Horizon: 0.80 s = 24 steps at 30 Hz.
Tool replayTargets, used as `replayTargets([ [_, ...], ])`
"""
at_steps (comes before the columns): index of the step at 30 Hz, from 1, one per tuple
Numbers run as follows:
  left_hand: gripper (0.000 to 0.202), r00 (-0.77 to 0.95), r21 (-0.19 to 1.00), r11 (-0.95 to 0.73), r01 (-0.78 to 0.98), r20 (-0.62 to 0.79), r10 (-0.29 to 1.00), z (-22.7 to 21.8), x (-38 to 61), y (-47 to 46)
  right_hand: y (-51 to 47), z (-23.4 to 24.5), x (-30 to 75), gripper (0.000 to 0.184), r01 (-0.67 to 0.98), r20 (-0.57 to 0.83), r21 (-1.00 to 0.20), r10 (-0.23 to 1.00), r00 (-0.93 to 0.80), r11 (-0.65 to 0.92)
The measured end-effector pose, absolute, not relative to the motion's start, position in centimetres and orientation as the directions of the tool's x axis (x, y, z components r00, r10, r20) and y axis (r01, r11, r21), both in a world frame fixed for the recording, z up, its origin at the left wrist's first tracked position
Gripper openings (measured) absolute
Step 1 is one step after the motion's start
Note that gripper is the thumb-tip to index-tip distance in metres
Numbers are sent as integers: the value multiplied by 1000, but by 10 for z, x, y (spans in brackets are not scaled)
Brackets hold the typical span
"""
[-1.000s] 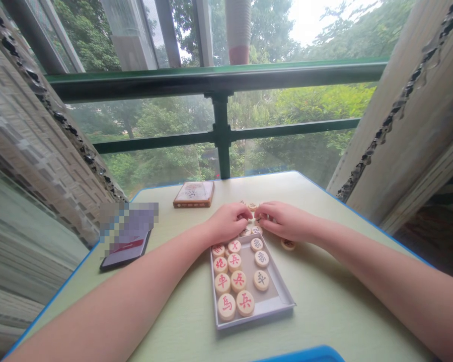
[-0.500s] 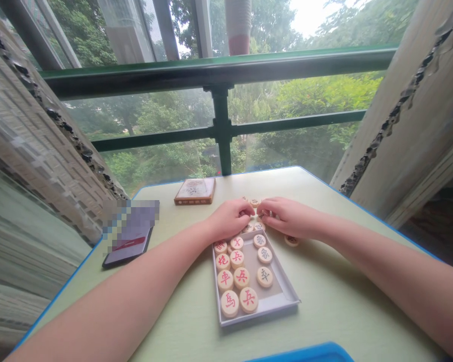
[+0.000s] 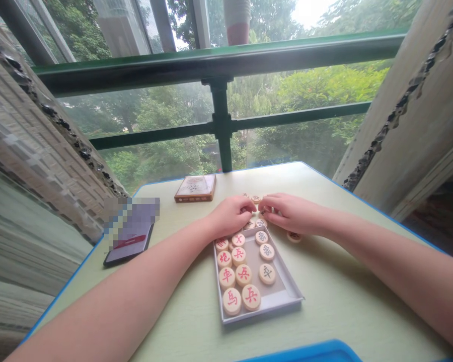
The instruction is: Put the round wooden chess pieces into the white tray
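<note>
A shallow white box tray [image 3: 287,301] lies in the middle of the table. In it sit red-lettered xiangqi pieces [image 3: 232,300] in two columns on the left, and three dark-lettered xiangqi pieces [image 3: 267,274] on the right. Just past its far end are my left hand [image 3: 232,213] and my right hand [image 3: 289,212], facing each other over loose pieces [image 3: 256,199]. The left fingers are curled in, and what they hold is hidden. Between my right thumb and fingers a xiangqi piece [image 3: 263,213] partly shows. Another piece [image 3: 294,236] lies under my right wrist.
A brown-edged box lid [image 3: 195,188] rests near the table's far edge. On the left lies a phone [image 3: 130,241], partly pixelated. The blue rim of some object [image 3: 305,352] shows at the front. Beyond the table [image 3: 173,311] stand a green railing [image 3: 219,65] and curtains.
The whole view has shifted slightly. Both hands stay over the loose pieces with only small finger movements, and the pieces in the tray keep their places.
</note>
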<state>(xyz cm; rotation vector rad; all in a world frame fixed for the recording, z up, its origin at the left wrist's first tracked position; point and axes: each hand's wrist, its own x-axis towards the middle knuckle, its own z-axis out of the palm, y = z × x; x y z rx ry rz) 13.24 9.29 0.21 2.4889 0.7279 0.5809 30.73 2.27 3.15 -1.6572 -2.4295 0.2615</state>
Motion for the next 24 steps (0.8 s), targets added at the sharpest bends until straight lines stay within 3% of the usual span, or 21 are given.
replayTargets([
  [24,22,773,556,-744,370,261,579,1,132,95,23,30,309,21,908,42,-204,929,-366,367],
])
